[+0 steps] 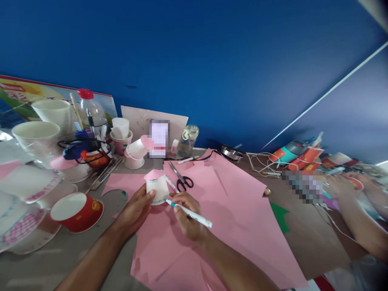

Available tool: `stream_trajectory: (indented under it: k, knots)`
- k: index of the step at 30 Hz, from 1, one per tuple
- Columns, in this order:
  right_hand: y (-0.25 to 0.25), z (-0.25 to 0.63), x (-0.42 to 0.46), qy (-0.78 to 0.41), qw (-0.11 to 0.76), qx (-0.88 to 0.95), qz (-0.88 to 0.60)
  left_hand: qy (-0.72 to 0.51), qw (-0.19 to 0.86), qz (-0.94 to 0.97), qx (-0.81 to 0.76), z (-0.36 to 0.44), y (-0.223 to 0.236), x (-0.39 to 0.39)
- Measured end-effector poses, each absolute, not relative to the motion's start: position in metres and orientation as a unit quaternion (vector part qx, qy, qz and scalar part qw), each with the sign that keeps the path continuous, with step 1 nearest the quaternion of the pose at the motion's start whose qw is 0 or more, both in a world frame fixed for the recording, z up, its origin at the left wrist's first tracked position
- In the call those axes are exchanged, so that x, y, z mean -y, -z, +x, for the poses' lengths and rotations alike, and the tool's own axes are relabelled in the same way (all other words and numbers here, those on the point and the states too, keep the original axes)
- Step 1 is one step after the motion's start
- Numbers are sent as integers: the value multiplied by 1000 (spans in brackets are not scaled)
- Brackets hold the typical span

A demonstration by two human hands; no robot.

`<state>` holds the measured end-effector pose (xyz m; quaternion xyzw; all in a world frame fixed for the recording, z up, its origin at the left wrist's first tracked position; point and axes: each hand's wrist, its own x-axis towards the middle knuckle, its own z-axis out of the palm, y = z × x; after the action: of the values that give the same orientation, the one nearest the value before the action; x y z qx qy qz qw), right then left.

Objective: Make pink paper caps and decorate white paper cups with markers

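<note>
Two bare hands meet above a broad, overlapping spread of smooth, matte pink paper sheets (242, 234) with straight-cut edges. The left hand (136, 212) grips a small white paper cup (157, 192), thumb laid along its curved wall; a pink paper cone (153, 174) sits on top like a pointed roof, and small teal marks line the lower edge. The right hand (188, 216) pinches a white, slim-barrelled marker with a teal tip section (198, 218) — its point is at that marked edge, though whether it touches is too fine to tell. Just beyond the cup lie metal scissors with black looped handles (184, 183), resting on the paper. Left of the hands, a glossy red paper bowl with a white interior (75, 214) tilts on the grey tabletop (117, 258); nearby rise ribbed, nested white cups (62, 115). A flat, plain blue wall (194, 72) stands behind.
</note>
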<state>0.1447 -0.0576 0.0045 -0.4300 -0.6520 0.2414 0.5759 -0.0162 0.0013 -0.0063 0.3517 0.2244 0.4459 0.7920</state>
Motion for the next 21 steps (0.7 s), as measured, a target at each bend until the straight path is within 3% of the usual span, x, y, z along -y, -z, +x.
stream_trajectory:
  k: [21]
  knots:
    - [-8,143,59,-222,561,677,-421,-451,780,366,-234,-17,7,-1]
